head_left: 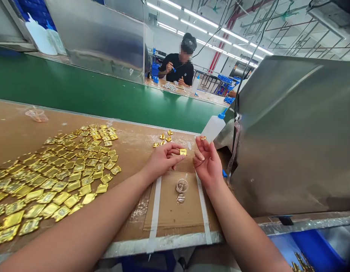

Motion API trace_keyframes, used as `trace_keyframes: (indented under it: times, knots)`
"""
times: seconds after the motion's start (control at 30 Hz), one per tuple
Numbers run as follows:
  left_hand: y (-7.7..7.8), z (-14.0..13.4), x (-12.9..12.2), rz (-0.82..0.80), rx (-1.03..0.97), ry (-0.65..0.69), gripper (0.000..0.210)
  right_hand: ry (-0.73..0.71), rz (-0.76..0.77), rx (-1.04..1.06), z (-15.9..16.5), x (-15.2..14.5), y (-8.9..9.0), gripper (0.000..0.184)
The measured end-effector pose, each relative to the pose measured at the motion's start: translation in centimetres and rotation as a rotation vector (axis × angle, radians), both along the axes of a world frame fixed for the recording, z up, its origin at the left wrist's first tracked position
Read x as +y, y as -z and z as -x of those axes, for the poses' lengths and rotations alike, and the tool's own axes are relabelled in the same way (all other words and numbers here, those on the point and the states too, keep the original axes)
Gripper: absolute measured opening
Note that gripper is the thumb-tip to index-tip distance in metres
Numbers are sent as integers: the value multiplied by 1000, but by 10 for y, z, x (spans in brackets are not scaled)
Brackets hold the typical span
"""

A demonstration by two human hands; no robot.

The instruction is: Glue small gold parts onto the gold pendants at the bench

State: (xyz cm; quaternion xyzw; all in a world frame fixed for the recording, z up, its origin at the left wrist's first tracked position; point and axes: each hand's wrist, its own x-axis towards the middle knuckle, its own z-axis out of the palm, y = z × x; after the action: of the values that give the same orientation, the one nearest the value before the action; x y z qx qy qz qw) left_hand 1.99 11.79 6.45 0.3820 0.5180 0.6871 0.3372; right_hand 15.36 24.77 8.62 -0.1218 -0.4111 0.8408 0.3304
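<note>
My left hand (166, 156) pinches a small square gold metal plate (183, 152) between thumb and fingers, above the table. To its right, my right hand (208, 162) is raised with the palm turned toward me and the fingers curled. A small gold piece (203, 138) sits at its fingertips; its exact shape is too small to tell. Below and between the hands, a small clear cup (182, 185) with a thin stick in it stands on a taped cardboard sheet (175, 215). Several small gold pieces (162, 136) lie just beyond my left hand.
Many gold plates (75, 166) cover the table's left side. A white bottle with a blue cap (213, 127) stands behind my right hand, near a metal panel (296, 139). A green conveyor belt (107, 94) runs beyond; a co-worker (180, 64) sits across it. A blue bin (316, 249) is lower right.
</note>
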Motion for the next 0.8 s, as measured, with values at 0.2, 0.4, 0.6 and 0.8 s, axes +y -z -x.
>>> trace_keyframes:
  times: [0.2, 0.4, 0.6, 0.8]
  knots:
    - [-2, -2, -2, 6, 27, 34, 44, -20, -61, -29, -2, 1, 1, 24]
    - [1, 0, -1, -20, 34, 27, 45, -22, -139, -53, -2, 3, 1, 33]
    - [1, 0, -1, -39, 40, 17, 46, 0, -105, -43, 0, 0, 1, 27]
    - [0, -1, -2, -31, 42, -22, 44, 80, -58, -45, 5, 0, 7, 25]
